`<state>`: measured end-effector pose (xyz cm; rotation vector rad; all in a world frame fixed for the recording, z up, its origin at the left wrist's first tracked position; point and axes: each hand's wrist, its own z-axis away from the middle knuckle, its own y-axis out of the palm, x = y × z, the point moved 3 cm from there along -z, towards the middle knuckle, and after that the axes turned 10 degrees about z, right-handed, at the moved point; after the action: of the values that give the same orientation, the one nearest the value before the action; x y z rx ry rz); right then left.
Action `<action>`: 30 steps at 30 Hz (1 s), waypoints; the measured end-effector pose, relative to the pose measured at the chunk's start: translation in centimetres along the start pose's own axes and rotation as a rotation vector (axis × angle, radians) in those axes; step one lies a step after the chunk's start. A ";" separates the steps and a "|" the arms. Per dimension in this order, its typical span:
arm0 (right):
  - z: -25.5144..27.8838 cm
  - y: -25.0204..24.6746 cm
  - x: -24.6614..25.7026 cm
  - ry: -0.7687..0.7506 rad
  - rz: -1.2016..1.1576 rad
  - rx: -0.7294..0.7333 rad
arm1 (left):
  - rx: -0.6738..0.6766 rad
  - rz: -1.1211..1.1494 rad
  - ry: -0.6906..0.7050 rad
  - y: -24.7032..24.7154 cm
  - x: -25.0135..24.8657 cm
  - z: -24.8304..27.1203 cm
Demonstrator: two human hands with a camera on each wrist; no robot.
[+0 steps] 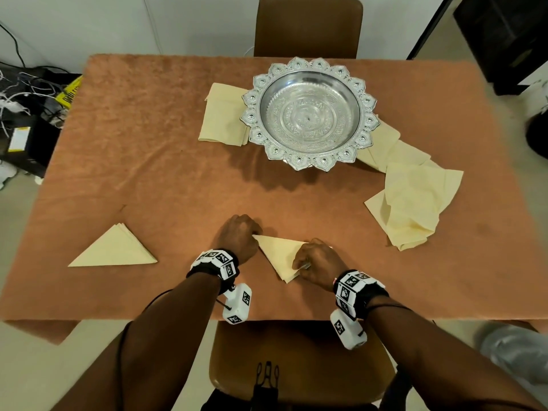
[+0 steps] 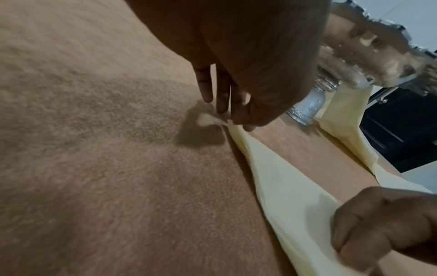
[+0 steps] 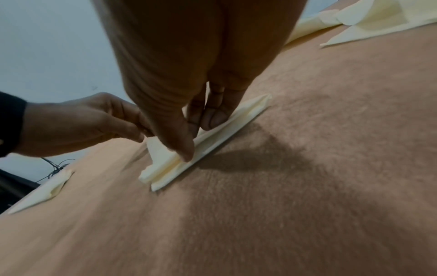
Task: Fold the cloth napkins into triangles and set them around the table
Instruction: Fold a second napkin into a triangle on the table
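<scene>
Hands are pinning the half-folded napkin (image 1: pixel 280 256) to crease it: left hand (image 1: pixel 240 235) pinching its ten-o'clock corner, right hand (image 1: pixel 318 262) pinching the five-o'clock edge.

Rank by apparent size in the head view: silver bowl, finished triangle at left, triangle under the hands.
1. silver bowl, clearly largest.
2. finished triangle.
3. triangle under the hands: looks smallest, but the right hand covers part of it, so ranks 2 and 3 are unsure.
</scene>
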<state>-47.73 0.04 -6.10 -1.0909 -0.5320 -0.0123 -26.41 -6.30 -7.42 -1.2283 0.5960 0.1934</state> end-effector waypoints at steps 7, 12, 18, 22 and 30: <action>0.2 -0.2 0.0 0.028 0.001 -0.043 | 0.029 -0.117 0.057 0.9 -0.6 0.1; -1.8 -1.5 0.2 0.124 -0.005 -0.195 | 0.062 -0.139 0.124 1.6 -2.5 -0.5; -4.2 -1.5 0.5 0.211 0.060 -0.078 | 0.067 -0.171 0.098 1.9 -2.7 -1.1; -3.3 -1.8 -0.9 0.213 0.066 -0.057 | 0.065 -0.183 0.071 1.7 -1.8 -1.0; -0.1 -2.5 -5.0 0.320 0.016 -0.110 | 0.052 -0.139 0.016 1.0 -0.3 -0.4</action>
<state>-52.75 -2.52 -6.10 -1.1738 -0.2368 -0.2008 -27.30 -6.29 -8.19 -1.2164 0.5240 0.0515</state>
